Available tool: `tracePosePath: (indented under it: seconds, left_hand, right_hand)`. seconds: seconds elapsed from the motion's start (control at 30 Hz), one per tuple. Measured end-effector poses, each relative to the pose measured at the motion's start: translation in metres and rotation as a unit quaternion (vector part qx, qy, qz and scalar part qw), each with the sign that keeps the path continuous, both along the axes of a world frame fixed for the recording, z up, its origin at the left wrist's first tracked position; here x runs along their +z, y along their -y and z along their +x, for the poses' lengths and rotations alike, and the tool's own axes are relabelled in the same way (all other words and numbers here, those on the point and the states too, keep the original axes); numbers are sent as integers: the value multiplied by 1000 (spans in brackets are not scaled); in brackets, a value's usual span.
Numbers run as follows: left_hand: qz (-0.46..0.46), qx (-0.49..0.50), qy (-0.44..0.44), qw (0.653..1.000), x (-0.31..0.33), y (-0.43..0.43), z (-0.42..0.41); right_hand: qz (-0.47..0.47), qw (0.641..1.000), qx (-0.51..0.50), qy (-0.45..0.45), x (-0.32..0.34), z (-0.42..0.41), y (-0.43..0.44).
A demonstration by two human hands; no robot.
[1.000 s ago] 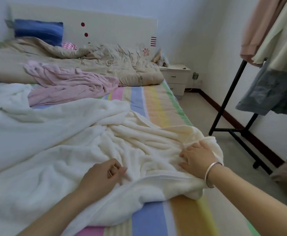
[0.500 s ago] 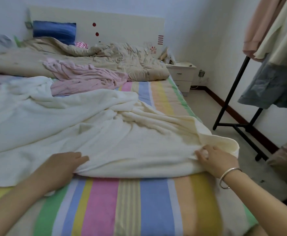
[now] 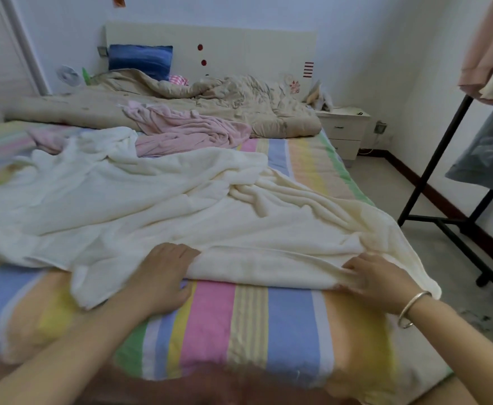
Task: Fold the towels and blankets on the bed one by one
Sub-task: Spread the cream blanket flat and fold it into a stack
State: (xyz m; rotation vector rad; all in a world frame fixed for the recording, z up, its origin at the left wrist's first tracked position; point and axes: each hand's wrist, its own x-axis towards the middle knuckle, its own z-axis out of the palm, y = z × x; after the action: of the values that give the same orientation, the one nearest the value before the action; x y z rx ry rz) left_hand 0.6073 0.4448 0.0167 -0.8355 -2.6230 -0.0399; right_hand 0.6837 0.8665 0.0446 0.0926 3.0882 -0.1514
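**Taking hold for the first fold**

The left hand (image 3: pixel 163 276) is pinching the near hem of the blanket (image 3: pixel 181 206), thumb beneath; the right hand (image 3: pixel 382 283) is curling its fingers into the corner. The blanket is lying rumpled on the bed (image 3: pixel 251 323), beyond both hands. Next, I judge: lifting this edge evenly toward the far side.

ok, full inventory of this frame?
sheet: 1, pastel stripes, beneath all bedding
cream blanket: 1, cream, spread across near end
pink blanket: 1, pink, crumpled behind it
quilt: 1, beige, bunched by headboard
pillow: 1, blue, against headboard
nightstand: 1, white, right of headboard
clothes rack: 1, black, far right, garments hanging
bracelet: 1, silver, right wrist
left hand: 1, gripping cream blanket's near edge
right hand: 1, pinching same edge, near corner
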Motion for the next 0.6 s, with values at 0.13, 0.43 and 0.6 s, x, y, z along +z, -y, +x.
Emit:
tracePosePath:
  seconds: [0.13,0.43,0.6]
  left_hand:
    - [78,17,112,991,7,-28,2]
    - [-49,99,31,993,9,49,-10]
    - [-53,98,108,988,17,49,3]
  right_hand:
    - [42,997,0,-59,-9,12,-14]
    - [5,991,-81,-103,-7,18,-6]
    - [21,995,-7,-100,-12,19,20]
